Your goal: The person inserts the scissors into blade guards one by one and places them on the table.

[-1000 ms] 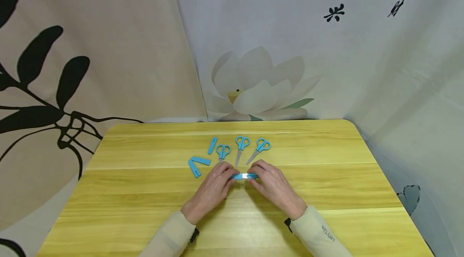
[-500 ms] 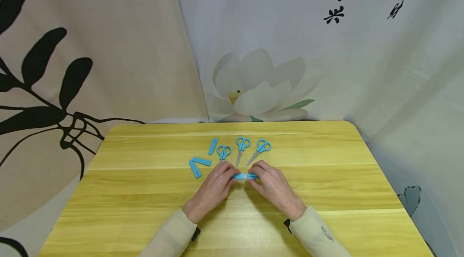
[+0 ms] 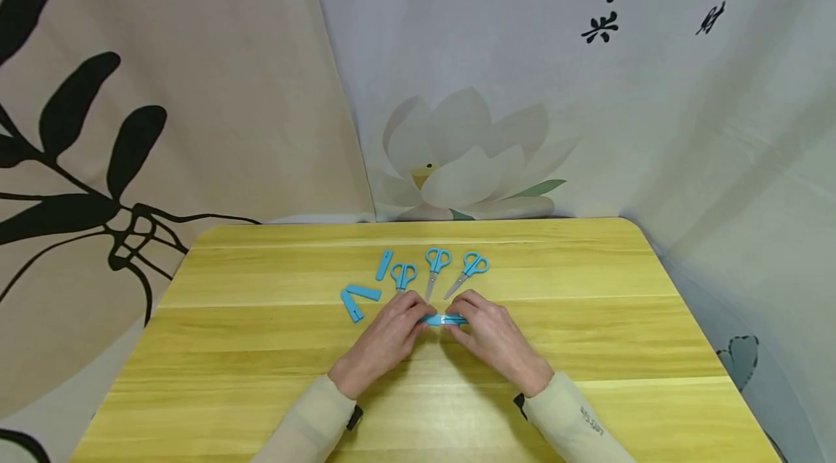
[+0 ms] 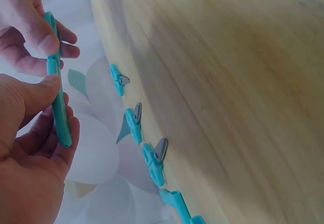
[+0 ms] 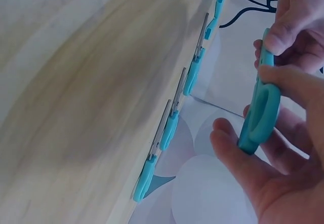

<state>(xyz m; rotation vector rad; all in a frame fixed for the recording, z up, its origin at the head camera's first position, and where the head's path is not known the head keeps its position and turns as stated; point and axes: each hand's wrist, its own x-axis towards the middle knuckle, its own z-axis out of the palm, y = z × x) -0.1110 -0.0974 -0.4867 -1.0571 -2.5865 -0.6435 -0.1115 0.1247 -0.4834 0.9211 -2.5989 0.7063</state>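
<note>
My left hand [image 3: 385,336] pinches a flat blue blade cover [image 3: 432,319], seen edge-on in the left wrist view as a long blue cover [image 4: 61,120]. Opposite it, my right hand [image 3: 493,336] grips a pair of small blue-handled scissors [image 3: 453,319], whose looped handle [image 5: 266,113] shows in the right wrist view. The scissors and cover lie in line, with most of the blade hidden inside the cover. Only a thin glint of metal shows between them in the head view.
Beyond my hands lie three more blue scissors [image 3: 437,260] with bare blades, the left one partly hidden by my left hand. Three loose blue covers [image 3: 363,292] lie to their left on the wooden table [image 3: 261,347]. A printed curtain [image 3: 470,49] hangs behind the table.
The strip of bare blade between cover and handle has shrunk as the two came closer together. Both hands stay in nearly the same place; the other scissors and covers have not moved.
</note>
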